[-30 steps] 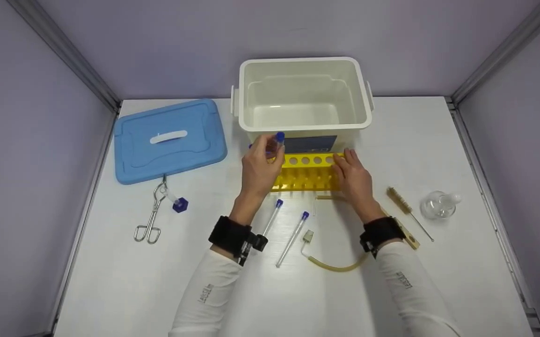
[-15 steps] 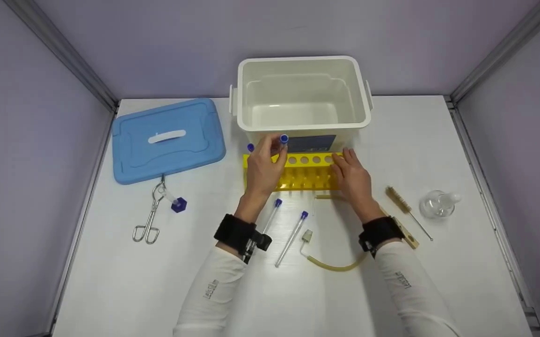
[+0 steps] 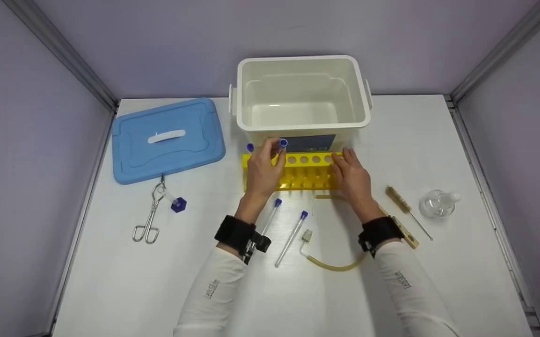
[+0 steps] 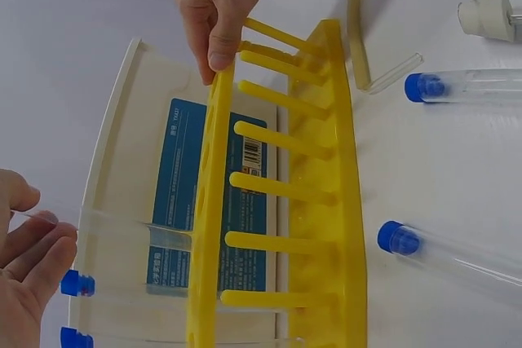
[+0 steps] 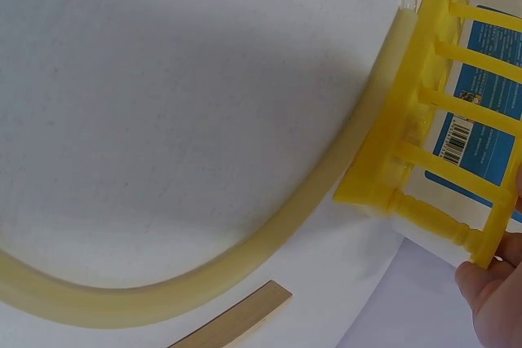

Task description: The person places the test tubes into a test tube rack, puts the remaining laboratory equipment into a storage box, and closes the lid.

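My left hand (image 3: 263, 174) pinches a clear test tube with a blue cap (image 3: 283, 143) near its top. In the left wrist view that test tube (image 4: 167, 236) reaches through the top bar of a yellow test tube rack (image 4: 214, 160). Two more blue-capped tubes (image 4: 77, 283) stand in the rack beside it, partly hidden by my hand in the head view. With thumb and fingers, my right hand (image 3: 355, 180) grips the right end of the rack's top bar. Upright pegs line the rack's base, and several holes in its top show no tube.
Behind the rack stands a white bin (image 3: 303, 127); its blue lid (image 3: 169, 159) lies left, near metal tongs (image 3: 153, 215) and a purple-based piece (image 3: 178, 204). Two blue-capped tubes (image 3: 291, 239), rubber tubing (image 3: 338, 268) and a stopper (image 3: 307, 235) lie in front. Right are a brush (image 3: 398, 200) and glass bottle (image 3: 438, 204).
My left hand has moved slightly right and the tube in it has tilted upright, its cap sinking a little toward the rack. The right hand keeps its place on the rack.
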A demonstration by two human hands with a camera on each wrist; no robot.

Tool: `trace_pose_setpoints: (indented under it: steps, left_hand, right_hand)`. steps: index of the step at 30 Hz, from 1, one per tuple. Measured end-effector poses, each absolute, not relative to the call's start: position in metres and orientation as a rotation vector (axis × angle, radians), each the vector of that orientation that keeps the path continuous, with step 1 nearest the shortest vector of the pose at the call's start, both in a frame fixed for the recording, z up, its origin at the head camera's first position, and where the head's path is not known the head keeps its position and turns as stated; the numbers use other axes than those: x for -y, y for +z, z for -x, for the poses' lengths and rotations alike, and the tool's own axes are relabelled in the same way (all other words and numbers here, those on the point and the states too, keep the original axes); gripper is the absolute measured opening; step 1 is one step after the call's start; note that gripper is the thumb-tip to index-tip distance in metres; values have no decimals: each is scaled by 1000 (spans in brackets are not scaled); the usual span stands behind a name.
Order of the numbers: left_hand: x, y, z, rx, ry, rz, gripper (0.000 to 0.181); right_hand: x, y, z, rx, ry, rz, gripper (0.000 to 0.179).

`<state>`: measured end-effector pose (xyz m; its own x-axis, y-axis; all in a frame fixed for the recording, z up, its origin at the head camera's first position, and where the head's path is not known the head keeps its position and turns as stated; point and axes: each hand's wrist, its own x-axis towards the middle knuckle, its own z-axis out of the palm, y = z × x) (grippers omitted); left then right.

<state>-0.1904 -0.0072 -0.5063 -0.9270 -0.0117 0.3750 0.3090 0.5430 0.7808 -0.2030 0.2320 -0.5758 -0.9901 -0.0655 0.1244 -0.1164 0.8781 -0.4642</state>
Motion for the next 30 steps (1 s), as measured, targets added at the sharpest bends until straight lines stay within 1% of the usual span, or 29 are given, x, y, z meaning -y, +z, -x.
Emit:
trace_pose_setpoints:
  steps: [18,30]
  left_hand:
    - [8,-529,189,2558,-1184,234,24]
    - [4,-534,190,2564,-1173,102,25]
  right_hand:
    - [-231,-577,201,2888,718,-162,39]
    - [-231,-577,200,2914,721,-147,40]
